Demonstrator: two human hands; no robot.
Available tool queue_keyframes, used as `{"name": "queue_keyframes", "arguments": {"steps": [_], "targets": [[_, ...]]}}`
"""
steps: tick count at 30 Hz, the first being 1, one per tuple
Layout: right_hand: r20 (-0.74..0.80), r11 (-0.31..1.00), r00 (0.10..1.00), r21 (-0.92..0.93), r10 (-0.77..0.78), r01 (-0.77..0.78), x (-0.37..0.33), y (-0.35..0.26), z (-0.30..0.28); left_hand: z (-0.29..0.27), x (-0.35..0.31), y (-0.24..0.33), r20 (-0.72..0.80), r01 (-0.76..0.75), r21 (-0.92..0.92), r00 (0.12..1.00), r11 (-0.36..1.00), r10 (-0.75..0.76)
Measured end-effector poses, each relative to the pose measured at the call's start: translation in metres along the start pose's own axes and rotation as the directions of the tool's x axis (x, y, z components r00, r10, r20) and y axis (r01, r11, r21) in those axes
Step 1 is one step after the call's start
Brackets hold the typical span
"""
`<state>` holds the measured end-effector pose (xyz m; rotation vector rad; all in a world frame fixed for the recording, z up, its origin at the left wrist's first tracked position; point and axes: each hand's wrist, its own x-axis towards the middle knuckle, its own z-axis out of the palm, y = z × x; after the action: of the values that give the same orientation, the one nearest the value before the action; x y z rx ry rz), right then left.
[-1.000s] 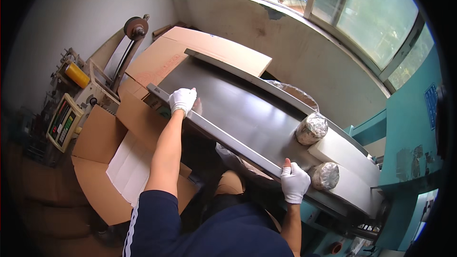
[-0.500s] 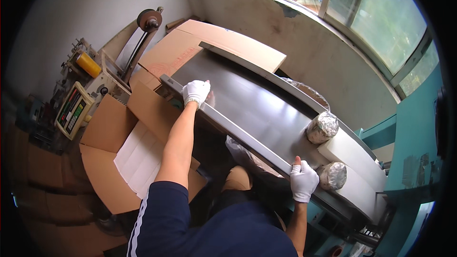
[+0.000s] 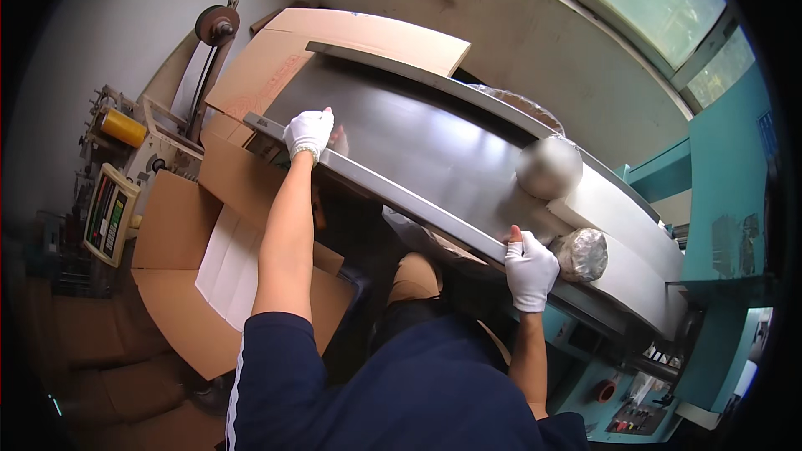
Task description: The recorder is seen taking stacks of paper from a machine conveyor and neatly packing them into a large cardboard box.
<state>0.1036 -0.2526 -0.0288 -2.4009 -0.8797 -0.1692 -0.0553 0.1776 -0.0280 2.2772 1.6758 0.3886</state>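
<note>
The left hand [image 3: 308,134], in a white glove, curls over the near rail [image 3: 393,192] of the conveyor belt [image 3: 418,142], at 10 o'clock. The right hand [image 3: 530,269] grips the same rail at 4 o'clock. Two wrapped round bundles [image 3: 549,167] lie at 2 o'clock. They look light, slippery and crinkly; cupping them from both sides seems best.

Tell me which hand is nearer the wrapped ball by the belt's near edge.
Right. The right hand grips the rail just beside the wrapped ball. The left hand rests far up the rail, near the cardboard box.
</note>
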Motion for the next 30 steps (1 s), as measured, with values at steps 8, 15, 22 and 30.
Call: {"name": "queue_keyframes", "arguments": {"steps": [8, 15, 22, 30], "targets": [[-0.027, 0.99, 0.999, 0.137, -0.028, 0.031, -0.003, -0.004, -0.005, -0.013, -0.012, 0.013, 0.045, -0.029, 0.083, 0.999, 0.996, 0.025], [-0.086, 0.988, 0.995, 0.143, -0.05, 0.062, -0.003, 0.001, 0.004, -0.01, -0.009, 0.015, 0.108, -0.004, -0.006, 0.994, 1.0, 0.004], [-0.143, 0.953, 0.957, 0.136, -0.252, 0.271, 0.011, -0.036, 0.033, 0.017, 0.001, -0.001, -0.179, -0.083, 0.359, 0.972, 0.93, 0.156], [0.081, 0.938, 0.937, -0.041, -0.341, 0.345, 0.016, -0.087, 0.069, 0.031, -0.079, 0.058, -0.006, -0.216, 0.241, 0.975, 0.946, 0.224]]}}
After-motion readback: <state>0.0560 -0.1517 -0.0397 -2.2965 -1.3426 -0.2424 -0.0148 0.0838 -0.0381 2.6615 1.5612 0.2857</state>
